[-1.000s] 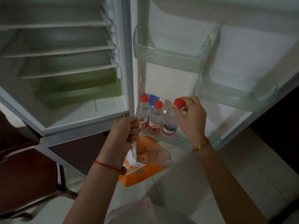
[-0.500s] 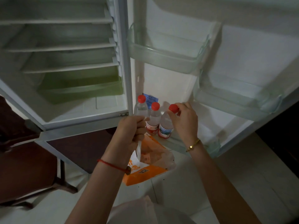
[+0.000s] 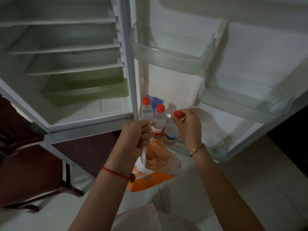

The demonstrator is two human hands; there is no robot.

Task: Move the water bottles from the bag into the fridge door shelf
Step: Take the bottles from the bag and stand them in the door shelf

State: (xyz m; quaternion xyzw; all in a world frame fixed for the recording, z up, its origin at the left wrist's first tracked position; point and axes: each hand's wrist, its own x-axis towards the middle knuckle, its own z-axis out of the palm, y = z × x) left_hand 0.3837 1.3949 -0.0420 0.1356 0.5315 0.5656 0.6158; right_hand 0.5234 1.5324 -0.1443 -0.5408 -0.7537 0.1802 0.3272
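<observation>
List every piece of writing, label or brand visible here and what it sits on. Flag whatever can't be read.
Nothing can be read for sure.
Blue sticker on the inner fridge door: fine print, too small and blurred.
Red-and-white label on the middle bottle: blurred.
Label with blue picture on the right bottle: no legible words.
Orange bag: white panel with orange characters, partly hidden by the left wrist, unreadable.

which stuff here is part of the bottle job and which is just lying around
Part of the job:
three red-capped clear plastic water bottles
orange and white plastic bag
bottom clear door shelf
left hand
right hand

Just there:
dark wooden chair
two upper clear door shelves
green crisper drawer
</observation>
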